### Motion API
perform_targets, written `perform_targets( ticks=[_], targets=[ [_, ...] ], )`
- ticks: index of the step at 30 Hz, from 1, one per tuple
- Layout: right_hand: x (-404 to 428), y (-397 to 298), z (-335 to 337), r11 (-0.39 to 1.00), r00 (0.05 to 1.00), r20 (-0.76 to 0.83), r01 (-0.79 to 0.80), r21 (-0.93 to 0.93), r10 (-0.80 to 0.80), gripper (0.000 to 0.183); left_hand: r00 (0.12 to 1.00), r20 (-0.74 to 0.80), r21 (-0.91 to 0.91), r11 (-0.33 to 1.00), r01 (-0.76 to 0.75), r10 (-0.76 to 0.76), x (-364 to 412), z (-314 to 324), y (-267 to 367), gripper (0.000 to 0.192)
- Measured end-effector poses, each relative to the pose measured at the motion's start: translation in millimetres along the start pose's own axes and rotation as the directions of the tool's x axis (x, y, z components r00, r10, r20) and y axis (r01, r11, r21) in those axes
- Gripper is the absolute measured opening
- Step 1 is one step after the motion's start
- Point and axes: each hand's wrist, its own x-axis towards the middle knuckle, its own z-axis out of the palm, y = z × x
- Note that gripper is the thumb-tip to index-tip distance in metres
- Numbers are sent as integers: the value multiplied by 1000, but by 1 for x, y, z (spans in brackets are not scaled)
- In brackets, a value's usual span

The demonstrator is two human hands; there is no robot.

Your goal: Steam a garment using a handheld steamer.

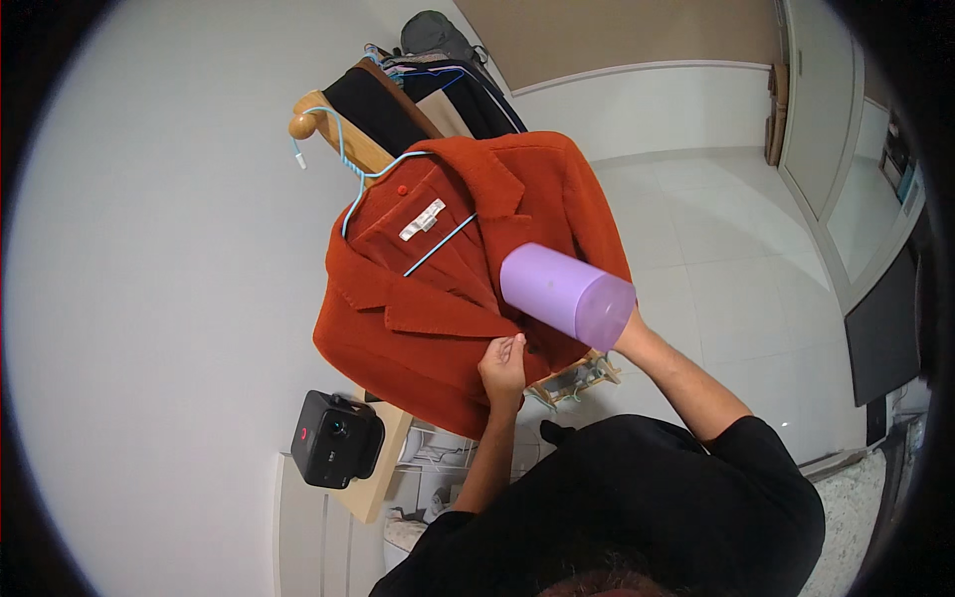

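An orange-red wool jacket (440,324) hangs on a light blue wire hanger (440,245), its lapels spread and its lining showing. The hanger's hook goes over a wooden rack (354,145) near its round knob. With fingertips pinched together, my left hand (505,369) holds the jacket's front edge just below the lapel. A lilac cylinder (548,291) with a translucent end stands out over the jacket's other front panel. My right hand (628,328) is on the far side of that cylinder, holding it; its fingers are mostly hidden.
Dark clothes (365,104) and a grey backpack (436,37) are at the rack's far end. A black projector (336,440) stands on a wooden ledge (384,455) at lower left. The rack's lower wooden bars (574,380) show beneath the jacket. A pale wall runs along the left.
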Motion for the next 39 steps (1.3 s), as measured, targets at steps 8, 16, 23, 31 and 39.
perform_targets(
  ticks=[8,16,23,31,39],
  targets=[
    [-18,-15,15,882,931,226,-347,319,285,41,999,10,269,962,-42,41,0,3,-14,16],
    [4,-6,6,937,973,147,-211,277,176,36,996,-91,-60,998,-1,-5,8,20,-3,16],
    [-8,7,26,983,995,75,-70,167,59,37,995,-67,-108,992,59,-67,9,15,-21,14],
    [-20,-6,27,924,960,154,-267,274,232,39,994,-102,-76,997,-33,25,-3,12,-28,13],
    [-9,28,11,993,993,69,-90,-72,95,37,846,-508,270,963,-24,163,-51,-47,-67,34]
  ],
)
